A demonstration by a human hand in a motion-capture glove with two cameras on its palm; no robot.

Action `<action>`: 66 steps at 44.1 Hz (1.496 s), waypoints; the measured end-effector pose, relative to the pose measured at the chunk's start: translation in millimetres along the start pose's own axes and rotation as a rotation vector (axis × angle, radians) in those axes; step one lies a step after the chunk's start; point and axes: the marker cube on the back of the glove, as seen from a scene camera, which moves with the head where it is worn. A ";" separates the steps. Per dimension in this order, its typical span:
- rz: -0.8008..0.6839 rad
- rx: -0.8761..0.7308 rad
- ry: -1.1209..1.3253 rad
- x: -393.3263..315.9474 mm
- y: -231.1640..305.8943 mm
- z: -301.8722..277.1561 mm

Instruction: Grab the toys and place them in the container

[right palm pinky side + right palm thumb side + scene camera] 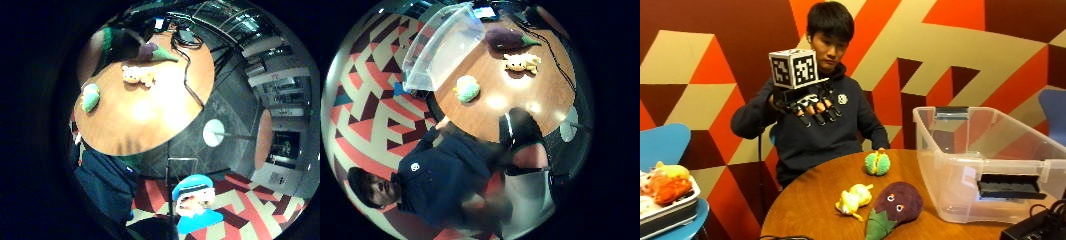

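My gloved right hand [810, 106] is raised at chest height, well above the round wooden table [816, 200], with its fingers straight and hanging down, holding nothing. Three soft toys lie on the table: a green and orange round toy [877, 163] [467, 89] [90, 97], a yellow and white toy [853, 198] [521, 63] [138, 75], and a purple eggplant toy [894, 206] [507, 38] [156, 52] with a green stem. A clear plastic container [986, 162] [440, 45] stands at the table's right side with nothing visible in it.
A blue chair [663, 150] at the left holds a tray [670, 212] of other soft toys. Black cables and a device [1039, 227] lie at the table's near right edge. The person sits close behind the table.
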 end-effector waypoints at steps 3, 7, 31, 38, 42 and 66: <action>-0.006 -0.003 0.000 -1.9 -5.9 -3.5; -0.011 -0.022 -0.017 -3.8 -19.8 -6.2; -0.074 0.009 -0.039 30.0 -210.7 75.7; -0.091 -0.184 -0.107 10.6 -242.9 135.1; -0.110 -0.230 -0.076 6.3 -251.7 155.3; -0.170 0.247 -0.317 -27.6 -195.8 25.4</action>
